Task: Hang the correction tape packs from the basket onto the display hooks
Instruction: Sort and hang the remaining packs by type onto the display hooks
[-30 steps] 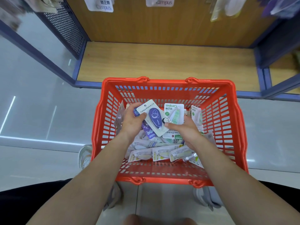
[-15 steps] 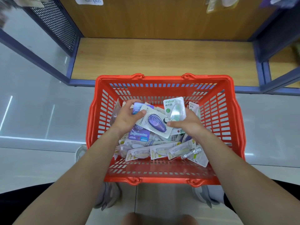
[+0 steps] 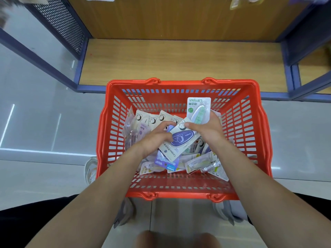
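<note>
An orange basket [image 3: 254, 126] stands on the floor before me, holding several correction tape packs. My left hand [image 3: 154, 140] grips a white pack with a purple tape dispenser [image 3: 179, 140], thumb on its blister. My right hand [image 3: 207, 131] holds a pack with a green dispenser [image 3: 198, 110] upright above the pile, and its thumb touches the top edge of the purple pack. More packs [image 3: 202, 162] lie loose under both hands. A few hung packs [image 3: 234, 2] show at the top edge; the hooks themselves are out of view.
A low wooden shelf [image 3: 179, 61] with blue frame lies just beyond the basket. A perforated dark side panel [image 3: 60, 22] stands at the left. Glossy grey floor [image 3: 35, 122] surrounds the basket. My shoes [image 3: 91, 169] show beside and under its near edge.
Both hands have lifted and drawn closer together. The purple pack has turned over toward me in my left hand, and the green pack has risen upright in my right hand.
</note>
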`<state>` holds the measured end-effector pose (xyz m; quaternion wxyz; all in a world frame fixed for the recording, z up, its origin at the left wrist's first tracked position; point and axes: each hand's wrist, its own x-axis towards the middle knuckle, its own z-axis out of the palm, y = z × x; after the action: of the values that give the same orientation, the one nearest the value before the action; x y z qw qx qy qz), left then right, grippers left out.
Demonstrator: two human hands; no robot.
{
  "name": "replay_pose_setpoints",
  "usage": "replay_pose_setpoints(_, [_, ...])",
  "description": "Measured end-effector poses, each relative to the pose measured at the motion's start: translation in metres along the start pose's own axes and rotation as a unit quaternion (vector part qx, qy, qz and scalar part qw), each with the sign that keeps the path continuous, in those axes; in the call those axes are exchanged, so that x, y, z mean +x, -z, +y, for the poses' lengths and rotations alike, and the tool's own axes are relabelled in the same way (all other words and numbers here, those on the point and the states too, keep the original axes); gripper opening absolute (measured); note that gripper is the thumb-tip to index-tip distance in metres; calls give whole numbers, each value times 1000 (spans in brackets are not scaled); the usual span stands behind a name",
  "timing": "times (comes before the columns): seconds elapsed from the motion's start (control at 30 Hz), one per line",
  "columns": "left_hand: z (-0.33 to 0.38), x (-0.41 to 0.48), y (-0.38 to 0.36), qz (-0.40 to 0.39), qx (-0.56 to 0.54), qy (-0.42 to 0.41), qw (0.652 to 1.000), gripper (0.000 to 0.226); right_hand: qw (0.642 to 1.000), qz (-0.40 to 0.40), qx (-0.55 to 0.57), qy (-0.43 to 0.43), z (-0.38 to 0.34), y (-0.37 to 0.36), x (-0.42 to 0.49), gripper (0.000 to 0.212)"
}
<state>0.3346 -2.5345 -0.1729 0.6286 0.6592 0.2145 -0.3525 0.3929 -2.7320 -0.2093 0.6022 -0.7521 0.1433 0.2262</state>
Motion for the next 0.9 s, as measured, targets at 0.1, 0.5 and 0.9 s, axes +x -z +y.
replay_pose_setpoints(0.1, [-4,2,-5,0,19,-9,1000,53,1000,-20,-10,8,0,-3,-2,73])
replay_pose_setpoints(0.5, [-19,5,26,142,6,-4,990,77,994,-1,92,-61,-12,10,-8,25])
replay_pose_setpoints(0.9, [-7,3,1,82,-84,-55,992,34,991,-114,33,-62,-14,-23,-24,21])
